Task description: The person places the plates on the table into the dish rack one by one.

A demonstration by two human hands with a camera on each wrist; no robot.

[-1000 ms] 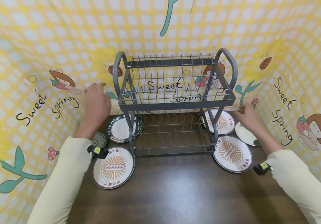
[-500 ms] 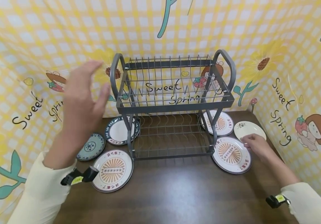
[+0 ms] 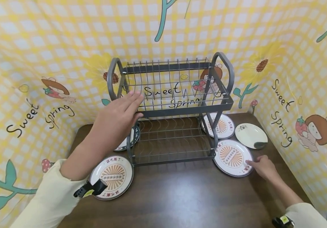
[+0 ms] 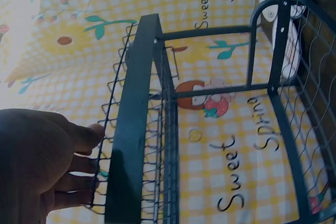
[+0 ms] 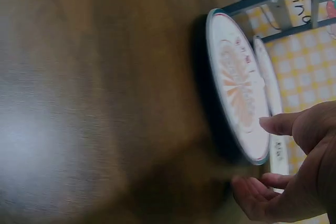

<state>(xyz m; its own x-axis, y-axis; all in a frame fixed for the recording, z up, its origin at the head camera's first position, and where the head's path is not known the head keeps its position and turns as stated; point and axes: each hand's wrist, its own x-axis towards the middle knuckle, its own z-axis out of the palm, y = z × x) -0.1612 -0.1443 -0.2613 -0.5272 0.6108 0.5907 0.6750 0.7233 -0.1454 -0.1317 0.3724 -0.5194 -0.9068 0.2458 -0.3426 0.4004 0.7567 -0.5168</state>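
A two-tier grey wire dish rack [image 3: 186, 110] stands in the middle. My left hand [image 3: 117, 117] is over its upper left corner, fingers straight; in the left wrist view the fingertips overlap the top tier's wires, and contact is hard to tell. My right hand [image 3: 264, 167] is beside the front right plate [image 3: 233, 158], white with an orange sunburst. In the right wrist view the thumb [image 5: 275, 124] lies over that plate's rim, while the fingers are below the edge, apart from the thumb.
Behind the front right plate lie another sunburst plate [image 3: 220, 126] and a cream plate [image 3: 250, 134]. On the left are a sunburst plate [image 3: 113, 177] and a dark-rimmed plate [image 3: 136, 134], partly behind my left hand. Checked yellow cloth [image 3: 152, 19] walls the brown table [image 3: 180, 193].
My left hand rose from the left side, then moved right to the rack's upper left corner. My right hand came from behind the cream plate toward me, to the front right plate's edge.
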